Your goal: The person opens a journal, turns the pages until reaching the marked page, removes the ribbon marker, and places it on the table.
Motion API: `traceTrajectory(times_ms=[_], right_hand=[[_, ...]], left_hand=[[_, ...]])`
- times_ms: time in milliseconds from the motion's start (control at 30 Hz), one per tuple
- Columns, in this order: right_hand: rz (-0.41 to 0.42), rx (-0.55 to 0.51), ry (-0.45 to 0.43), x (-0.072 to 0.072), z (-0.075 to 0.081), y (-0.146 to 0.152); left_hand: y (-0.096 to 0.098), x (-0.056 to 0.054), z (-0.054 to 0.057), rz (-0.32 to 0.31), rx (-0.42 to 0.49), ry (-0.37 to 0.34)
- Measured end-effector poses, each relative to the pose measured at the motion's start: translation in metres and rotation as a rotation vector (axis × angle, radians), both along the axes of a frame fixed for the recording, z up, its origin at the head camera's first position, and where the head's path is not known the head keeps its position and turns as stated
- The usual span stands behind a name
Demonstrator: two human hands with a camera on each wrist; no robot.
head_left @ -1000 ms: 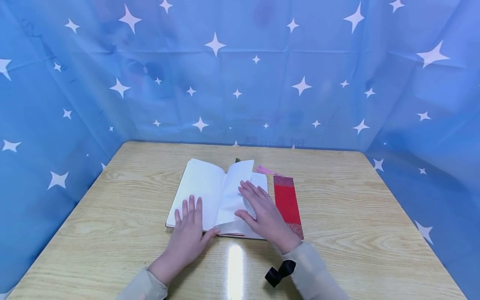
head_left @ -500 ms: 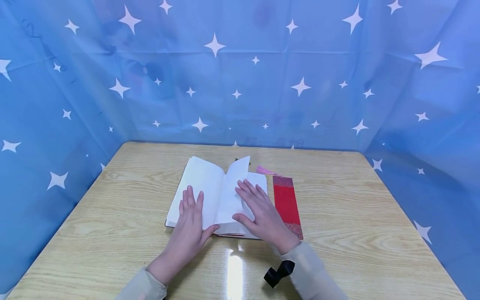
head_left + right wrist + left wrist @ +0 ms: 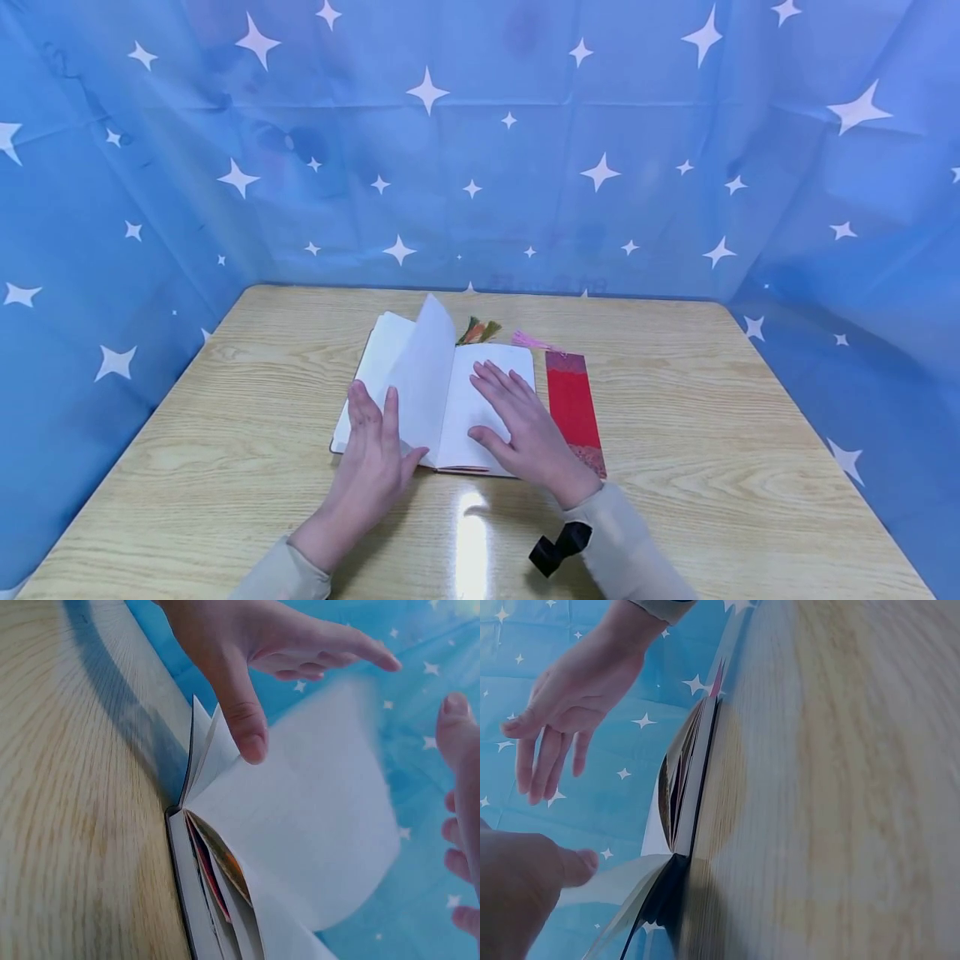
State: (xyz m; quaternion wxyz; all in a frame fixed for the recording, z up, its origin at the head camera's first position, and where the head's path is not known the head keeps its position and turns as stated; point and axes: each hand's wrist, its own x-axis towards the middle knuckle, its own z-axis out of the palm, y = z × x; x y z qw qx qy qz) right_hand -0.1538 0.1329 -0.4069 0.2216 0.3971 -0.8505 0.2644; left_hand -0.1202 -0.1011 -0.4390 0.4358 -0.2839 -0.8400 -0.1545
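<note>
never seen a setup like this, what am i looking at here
No robot here: just a person, bare-handed. The wide picture comes from a camera worn on the head; the two tilted ones come from cameras on each wrist.

On the wooden table lies an open book with one page raised and green-orange tassels beyond its top edge. Right of the book lies a red strip with a pink tassel.

The left hand is by the raised page; I can't tell if they touch. The right hand hovers above the book's right side. Neither appears to grip anything.
</note>
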Motion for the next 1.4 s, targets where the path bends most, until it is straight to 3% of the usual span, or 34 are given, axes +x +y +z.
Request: traceTrajectory(times_ms=[133,233,433,700,833,1167,1400], right_hand=[[-0.024,0.017,-0.032,0.001,-0.001,0.002],[-0.046,0.034,-0.060,0.003,-0.001,0.004],[-0.077,0.065,-0.108,0.004,-0.005,0.009],[-0.112,0.107,-0.146,0.003,-0.013,0.021],[-0.135,0.123,-0.180,0.002,-0.015,0.027],[-0.139,0.188,-0.231,0.000,-0.024,0.041],[-0.127,0.212,-0.249,0.000,-0.027,0.048]], left_hand=[[-0.003,0.001,0.000,0.049,-0.034,-0.016],[-0.006,0.001,0.000,0.082,-0.096,-0.071],[-0.012,0.003,-0.001,0.112,-0.228,-0.274],[-0.021,0.005,-0.005,0.143,-0.290,-0.525],[-0.022,0.006,-0.006,0.147,-0.294,-0.608],[-0.025,0.008,-0.012,0.143,-0.271,-0.735],[-0.027,0.008,-0.015,0.146,-0.280,-0.758]])
